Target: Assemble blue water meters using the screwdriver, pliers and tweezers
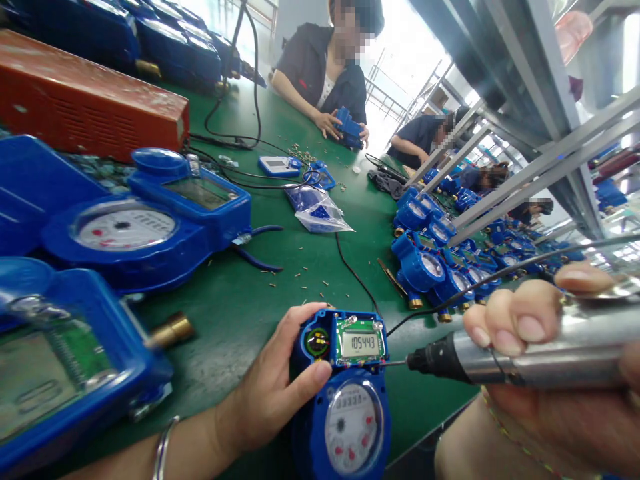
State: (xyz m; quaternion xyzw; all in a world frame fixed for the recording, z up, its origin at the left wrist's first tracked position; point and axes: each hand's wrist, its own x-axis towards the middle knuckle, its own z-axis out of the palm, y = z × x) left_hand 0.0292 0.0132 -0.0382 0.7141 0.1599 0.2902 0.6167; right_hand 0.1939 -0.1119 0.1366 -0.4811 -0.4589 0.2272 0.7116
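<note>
Blue meter [305,453] sits lower middle of view, over the green table [250,293], dial end toward the wearer; can't tell if its underside rests on the table. Left hand [265,387]: grip grasping the meter's upper left end, thumb along the near rim of the round recess, fingers round the outer side. Right hand [525,313]: grip clenched round the electric screwdriver [540,363], its thin bit [395,363] reaching the right edge of the meter's open compartment; contact with a screw can't be made out.

Handling, my judgement: housing looks like hard plastic, stiff, won't give when squeezed; smooth, glossy, so a bit slippery. Probably fairly heavy if a metal body sits below, as the brass fitting [175,330] on the neighbouring meter hints. Fragile bits: exposed circuit board [341,328], LCD display [361,345] and the clear dial window [345,427]. Best hold: outer side walls, palm against the casing, fingertips off the board and wires. Brace against the driver's push and twist. Screwdriver looks weighty, rigid; take it by the metal barrel, cable free.
</note>
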